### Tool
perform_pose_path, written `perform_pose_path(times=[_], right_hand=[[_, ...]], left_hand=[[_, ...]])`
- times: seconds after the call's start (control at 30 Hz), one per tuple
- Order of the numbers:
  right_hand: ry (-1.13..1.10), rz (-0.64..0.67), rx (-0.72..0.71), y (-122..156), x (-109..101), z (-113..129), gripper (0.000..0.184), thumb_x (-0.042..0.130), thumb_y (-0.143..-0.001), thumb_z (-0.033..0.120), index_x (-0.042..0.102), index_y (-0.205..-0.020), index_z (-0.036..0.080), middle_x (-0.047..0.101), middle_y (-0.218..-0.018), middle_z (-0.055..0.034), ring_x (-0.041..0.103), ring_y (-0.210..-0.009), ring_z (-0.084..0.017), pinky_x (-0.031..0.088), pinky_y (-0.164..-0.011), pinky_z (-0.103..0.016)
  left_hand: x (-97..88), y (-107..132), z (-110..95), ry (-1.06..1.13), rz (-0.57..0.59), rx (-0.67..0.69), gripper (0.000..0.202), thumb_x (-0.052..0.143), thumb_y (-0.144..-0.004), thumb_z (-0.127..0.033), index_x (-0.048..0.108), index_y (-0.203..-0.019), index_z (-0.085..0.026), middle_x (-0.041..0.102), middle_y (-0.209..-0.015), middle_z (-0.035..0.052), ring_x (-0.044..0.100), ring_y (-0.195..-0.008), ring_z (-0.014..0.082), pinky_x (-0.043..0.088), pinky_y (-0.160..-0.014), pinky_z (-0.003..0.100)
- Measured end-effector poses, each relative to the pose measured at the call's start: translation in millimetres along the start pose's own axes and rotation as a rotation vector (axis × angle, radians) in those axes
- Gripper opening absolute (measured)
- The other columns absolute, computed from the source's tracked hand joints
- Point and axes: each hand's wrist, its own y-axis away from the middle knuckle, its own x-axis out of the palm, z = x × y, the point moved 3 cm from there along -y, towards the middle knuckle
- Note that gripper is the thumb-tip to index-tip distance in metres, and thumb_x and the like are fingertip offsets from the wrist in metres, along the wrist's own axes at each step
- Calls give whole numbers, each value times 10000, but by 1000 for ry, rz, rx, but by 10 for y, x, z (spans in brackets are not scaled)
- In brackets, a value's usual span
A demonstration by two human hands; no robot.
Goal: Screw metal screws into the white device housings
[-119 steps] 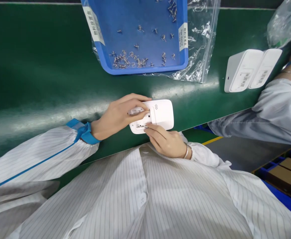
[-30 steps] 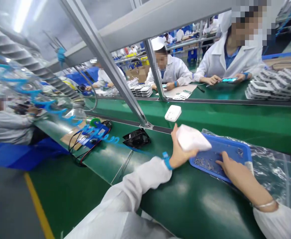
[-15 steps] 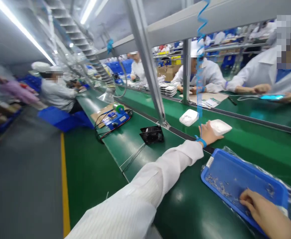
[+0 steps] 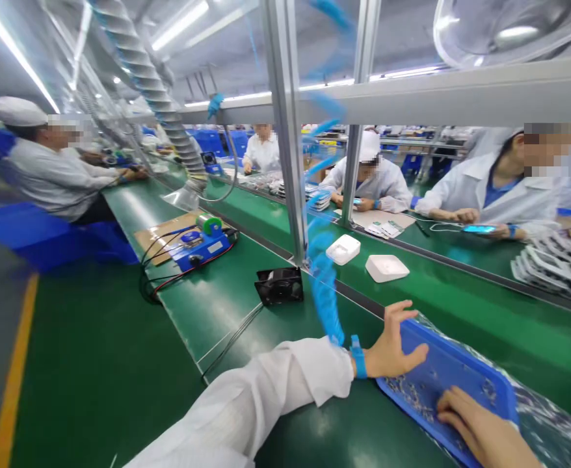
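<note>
My left hand (image 4: 397, 348), with a blue wrist strap (image 4: 358, 357) and coiled blue cord, is over the near-left corner of a blue tray (image 4: 471, 348). Its fingers are spread and nothing is in them. Inside the tray lie many small metal parts (image 4: 410, 393). Low over those parts is my right hand (image 4: 480, 422), fingers curled together and pointing down; whatever they hold is hidden. Two white plastic housings stand on the green belt beyond: one housing (image 4: 387, 268) nearer the tray, another housing (image 4: 343, 249) to its left.
A black fan (image 4: 279, 286) stands on the bench left of my arm. Farther left is a blue soldering-wire device (image 4: 202, 247) with cables. A metal post (image 4: 285, 130) rises beside the belt. Co-workers in white sit opposite, near stacked white frames (image 4: 553, 266).
My left hand has let go of the white housing on the belt and drawn back to the tray, fingers spreading. My right hand stays over the metal parts. The camera view has shifted.
</note>
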Motion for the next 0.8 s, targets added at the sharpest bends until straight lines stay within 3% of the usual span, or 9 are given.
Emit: perform_pose_path(times=[0.07, 0.1, 0.17, 0.23, 0.33, 0.4, 0.5, 0.63, 0.8], right_hand=[[24, -75, 61, 12, -111, 38, 248, 386, -907, 356, 595, -789, 292, 698, -854, -10, 640, -549, -156, 476, -446, -240], [65, -150, 85, 37, -153, 74, 237, 375, -925, 341, 593, -848, 289, 707, -968, -14, 641, -539, -143, 456, -413, -236], [177, -295, 92, 117, -198, 208, 207, 366, -951, 283, 572, -972, 274, 672, -1190, -33, 648, -533, -118, 426, -376, -226], [288, -371, 14, 209, -202, 436, 240, 346, -941, 160, 552, -1029, 247, 680, -1178, -50, 663, -563, -104, 430, -402, -205], [379, -373, -73, 302, -196, 805, 337, 284, -895, 26, 559, -965, 208, 693, -825, -30, 671, -624, -114, 454, -502, -188], [382, -343, 13, 318, -199, 942, 263, 301, -958, 118, 549, -927, 196, 653, -762, -18, 625, -551, -115, 423, -475, -207], [333, -345, 159, 368, -204, 996, 270, 277, -1010, 213, 535, -935, 193, 645, -781, -13, 624, -559, -125, 419, -496, -230], [212, -326, 235, 541, -193, 1030, 241, 299, -1012, 208, 539, -1014, 196, 680, -857, -16, 681, -739, -137, 449, -586, -233], [157, -247, 384, 728, -204, 1126, 304, 387, -989, 234, 474, -1280, 241, 712, -981, 5, 680, -846, -116, 433, -595, -211]], left_hand=[[-71, 99, -185, 1, 69, 82, 624, 692, -773, -312, 392, -1310, -205, 399, -1364, 173, 420, -1302, 311, 377, -1092, 546], [-91, 122, -268, 24, 123, 60, 522, 675, -788, -313, 456, -1249, -204, 468, -1305, 160, 471, -1251, 298, 397, -1072, 529], [-94, 151, -426, 130, 271, -96, 310, 650, -826, -347, 572, -1087, -200, 593, -1135, 121, 561, -1119, 261, 430, -1035, 479], [-63, 193, -579, 284, 408, -314, 282, 659, -839, -414, 618, -1002, -188, 644, -1004, 87, 611, -986, 221, 481, -955, 405], [-6, 283, -746, 457, 513, -568, 354, 669, -839, -486, 613, -968, -161, 643, -899, 49, 624, -821, 164, 514, -777, 296], [40, 339, -770, 536, 569, -685, 357, 674, -834, -497, 589, -884, -154, 620, -815, 18, 606, -752, 138, 495, -721, 257], [116, 390, -726, 614, 665, -793, 399, 695, -803, -532, 581, -821, -150, 598, -707, -5, 584, -669, 126, 476, -667, 240], [160, 439, -736, 639, 775, -882, 456, 726, -748, -585, 648, -789, -137, 641, -672, 19, 599, -626, 138, 492, -666, 252], [151, 634, -866, 715, 750, -1192, 446, 856, -635, -493, 722, -866, -136, 725, -853, 63, 677, -800, 170, 555, -770, 230]])
